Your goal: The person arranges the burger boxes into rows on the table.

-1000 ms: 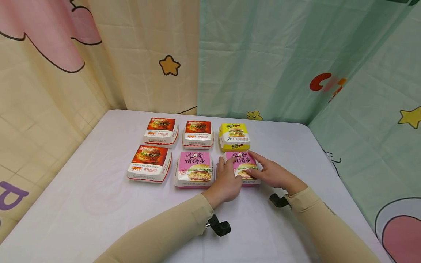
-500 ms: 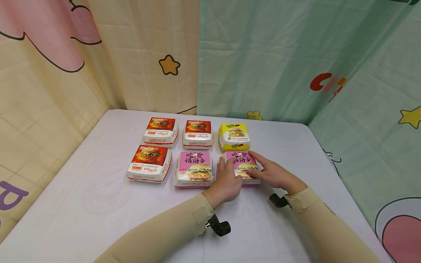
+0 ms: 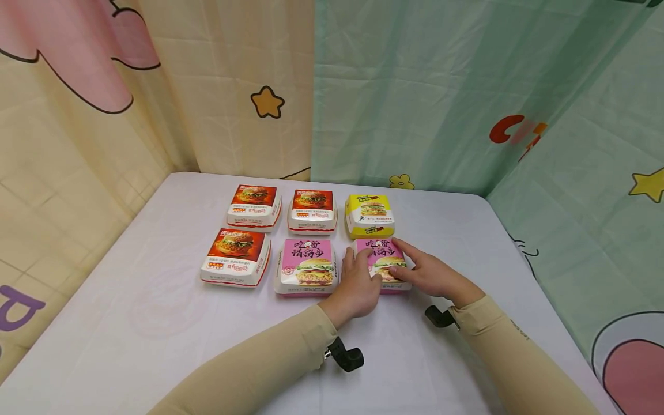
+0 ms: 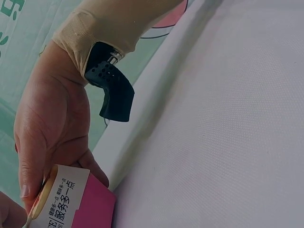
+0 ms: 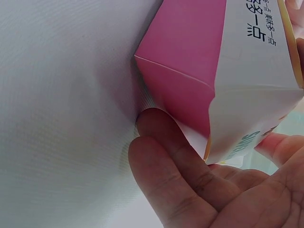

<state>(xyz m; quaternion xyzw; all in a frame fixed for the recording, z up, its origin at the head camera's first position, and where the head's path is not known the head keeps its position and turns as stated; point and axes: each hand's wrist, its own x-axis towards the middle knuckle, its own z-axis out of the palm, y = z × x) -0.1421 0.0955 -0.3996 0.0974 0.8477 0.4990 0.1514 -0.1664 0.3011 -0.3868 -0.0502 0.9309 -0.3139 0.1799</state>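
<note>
1. The pink-and-white cardboard burger box [image 3: 383, 260] sits just right of centre in the head view, flat on the white cloth-covered table [image 3: 155, 311], at the right end of the nearer row of boxes.
2. Its printed lid faces up, with the characters toward the far edge and the burger picture toward the person. The box looks roughly square, so no long axis can be told.
3. The left hand [image 3: 357, 283] lies against the box's left side and near corner, fingers curled onto the lid edge, holding it.
4. The right hand [image 3: 426, 271] holds the box's right side, with the forefinger stretched along the lid's far right edge and the other fingers bent onto the lid.
5. Just left of this box stands a second pink-and-white burger box [image 3: 307, 267], and further left a red-and-white burger box [image 3: 236, 257].
6. In the farther row, a yellow burger box [image 3: 369, 215] sits right behind the held one, close to touching it, with two more red-and-white boxes [image 3: 282, 208] to its left.
7. The right wrist view alone shows the box's plain pink side wall [image 5: 183, 61] and white front panel from low down, with fingers [image 5: 164, 142] tucked at the bottom corner where the box meets the cloth.
8. The left wrist view alone shows the right hand's palm [image 4: 50, 128] pressed to the box's end, and a black device on the wrist [image 4: 111, 88].
</note>
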